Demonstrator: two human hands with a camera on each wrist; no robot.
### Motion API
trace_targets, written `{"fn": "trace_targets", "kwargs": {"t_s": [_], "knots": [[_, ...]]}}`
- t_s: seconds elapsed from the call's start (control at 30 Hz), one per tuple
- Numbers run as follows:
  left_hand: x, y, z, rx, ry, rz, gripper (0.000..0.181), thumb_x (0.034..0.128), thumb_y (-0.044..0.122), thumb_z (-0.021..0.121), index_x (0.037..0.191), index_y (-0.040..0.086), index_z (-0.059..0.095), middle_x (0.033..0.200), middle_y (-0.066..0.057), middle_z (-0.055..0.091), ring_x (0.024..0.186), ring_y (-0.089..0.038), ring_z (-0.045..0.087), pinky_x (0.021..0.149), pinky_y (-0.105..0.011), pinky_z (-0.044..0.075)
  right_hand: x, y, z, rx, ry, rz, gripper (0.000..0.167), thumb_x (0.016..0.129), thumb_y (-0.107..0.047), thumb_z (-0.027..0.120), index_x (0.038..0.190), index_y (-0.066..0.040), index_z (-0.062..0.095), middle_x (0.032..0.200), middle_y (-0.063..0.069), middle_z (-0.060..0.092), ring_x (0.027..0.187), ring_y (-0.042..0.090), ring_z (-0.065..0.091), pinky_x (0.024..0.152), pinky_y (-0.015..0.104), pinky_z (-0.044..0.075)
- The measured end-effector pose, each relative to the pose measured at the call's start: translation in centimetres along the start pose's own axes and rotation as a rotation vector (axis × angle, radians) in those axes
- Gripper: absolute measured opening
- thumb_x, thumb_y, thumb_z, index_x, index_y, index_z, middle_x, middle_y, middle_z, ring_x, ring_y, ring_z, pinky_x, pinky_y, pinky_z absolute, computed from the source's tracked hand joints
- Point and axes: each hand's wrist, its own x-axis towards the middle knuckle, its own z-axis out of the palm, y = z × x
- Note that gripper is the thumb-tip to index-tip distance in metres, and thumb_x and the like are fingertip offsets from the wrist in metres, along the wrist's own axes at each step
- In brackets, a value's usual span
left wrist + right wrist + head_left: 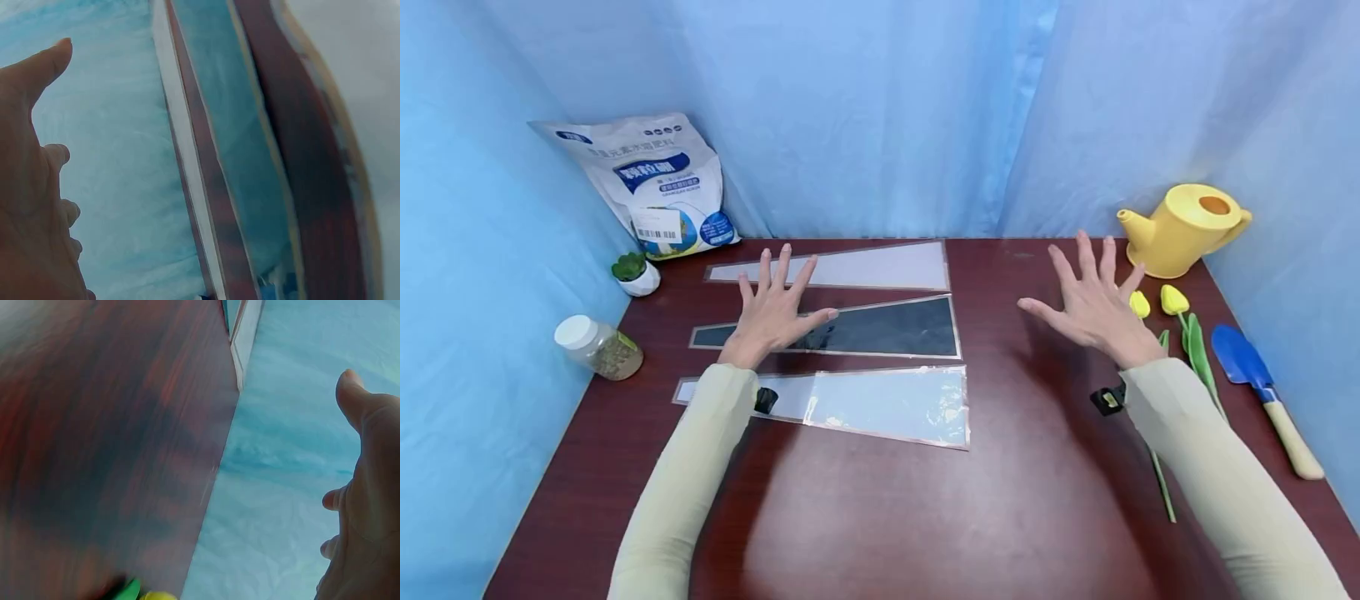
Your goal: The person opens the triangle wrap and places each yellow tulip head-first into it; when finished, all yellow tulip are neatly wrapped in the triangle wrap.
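Left hand [771,315] spread over dark panel [895,327] between two white panels [887,268], right hand [1092,310] spread above table [985,508] near watering can [1180,233].

Long pale sleeves [683,479] (faintly creased), small black wrist devices [766,401], left hand [771,315] and right hand [1096,310] bare

Before you, flat, wide ends rightward: far white tapered panel [880,268]; glossy dark tapered panel [895,327], middle; near glossy white tapered panel [887,404]. To your right, lying: yellow-headed, green-stemmed tulips [1199,354].
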Motion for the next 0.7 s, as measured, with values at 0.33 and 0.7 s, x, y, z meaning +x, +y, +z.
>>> {"fn": "trace_targets", "kwargs": {"t_s": [0.33,0.7], "knots": [[2.2,2.2,0.4,0.004,-0.013,0.007,0.095,0.0885,0.073,0.048,0.162,0.031,0.005,0.171,-0.01,-0.01,0.156,-0.041,-0.014,0.118,-0.074,-0.005,3.2,-2.5,0.8,0.02,-0.056,-0.012,0.103,0.087,-0.081,0.04,0.163,-0.017,0.009,0.167,0.018,-0.019,0.151,0.051,-0.023,0.106,0.084,-0.014],[4.8,4.6,1.4,0.025,-0.061,0.027,0.092,0.0914,0.073,0.046,0.162,0.034,0.002,0.171,-0.01,-0.01,0.156,-0.038,-0.017,0.121,-0.071,-0.003,6.3,-4.5,2.7,0.053,-0.1,-0.029,0.1,0.091,-0.076,0.041,0.163,-0.015,0.008,0.168,0.018,-0.017,0.152,0.051,-0.018,0.109,0.082,-0.01]]}}
